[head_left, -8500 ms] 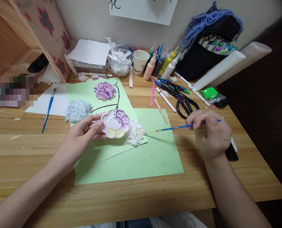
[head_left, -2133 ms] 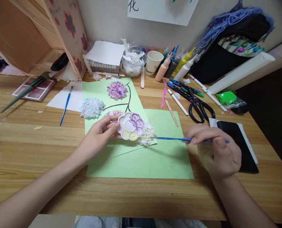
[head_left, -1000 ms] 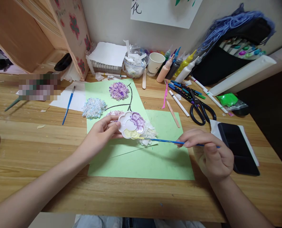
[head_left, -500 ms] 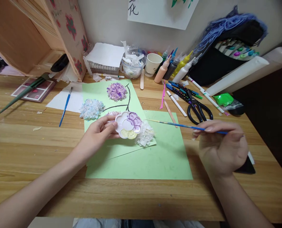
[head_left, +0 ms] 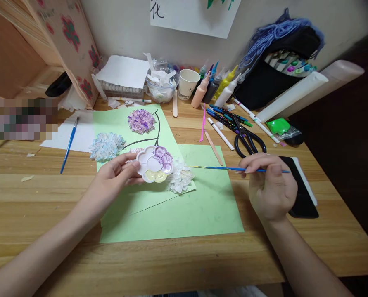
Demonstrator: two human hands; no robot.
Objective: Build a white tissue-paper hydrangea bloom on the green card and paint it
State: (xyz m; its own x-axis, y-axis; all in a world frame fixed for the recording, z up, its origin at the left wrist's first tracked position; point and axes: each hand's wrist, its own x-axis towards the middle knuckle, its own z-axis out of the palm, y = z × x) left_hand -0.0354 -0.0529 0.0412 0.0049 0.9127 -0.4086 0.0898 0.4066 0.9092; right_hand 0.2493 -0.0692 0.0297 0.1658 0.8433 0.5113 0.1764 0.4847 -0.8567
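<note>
My left hand [head_left: 122, 173] pinches a white flower-shaped palette [head_left: 146, 159] holding purple and yellow paint. Between the fingers of my right hand [head_left: 270, 181] is a thin blue paintbrush [head_left: 221, 168], its yellowish tip pointing left, beside the white paper flower [head_left: 181, 177]. That flower lies partly behind the palette on the light green paper [head_left: 208, 206]. A purple flower [head_left: 141, 121] and a light blue flower [head_left: 107, 146] sit further up and left, near drawn black stems [head_left: 159, 123]. Another pinkish flower is mostly hidden behind the palette.
Black scissors [head_left: 248, 140], markers [head_left: 221, 134] and a wooden stick [head_left: 213, 148] lie right of the paper. Paint bottles [head_left: 200, 93], a paper cup [head_left: 188, 83] and a bowl of scraps [head_left: 162, 84] stand behind. A second brush [head_left: 69, 145] is at left.
The view has shifted, so most things appear further left. The brush tip has come lower, closer to the white flower. Both hands keep their holds.
</note>
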